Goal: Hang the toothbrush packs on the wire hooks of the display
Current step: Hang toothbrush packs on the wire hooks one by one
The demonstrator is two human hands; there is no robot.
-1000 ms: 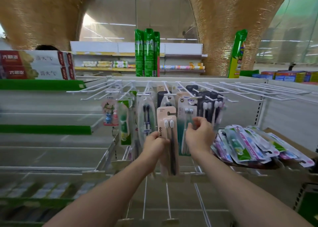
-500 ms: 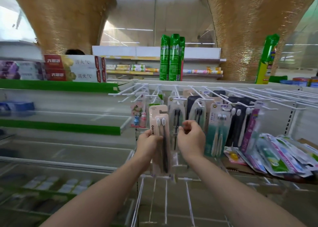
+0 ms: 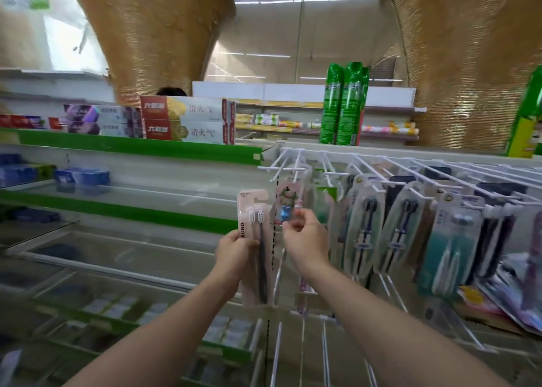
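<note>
Pink toothbrush pack [image 3: 254,240] sitting upright in left hand [image 3: 234,247], clamped at lower left edge, just left of leftmost wire hooks [image 3: 289,169], not yet hung. Right hand [image 3: 306,240] pinching small hanging pack [image 3: 289,203], fingers closed. Step: hanging pink pack, likely. Next move calling for lifting hang-hole onto free hook tip.

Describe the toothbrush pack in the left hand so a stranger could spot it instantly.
Find the white wire hooks across the display's top right. Just left of their leftmost end, the left hand holds a pale pink toothbrush pack upright. Unlike the hanging packs, it is off the hooks, reads AUBO down its side and shows two dark-handled brushes.
</note>
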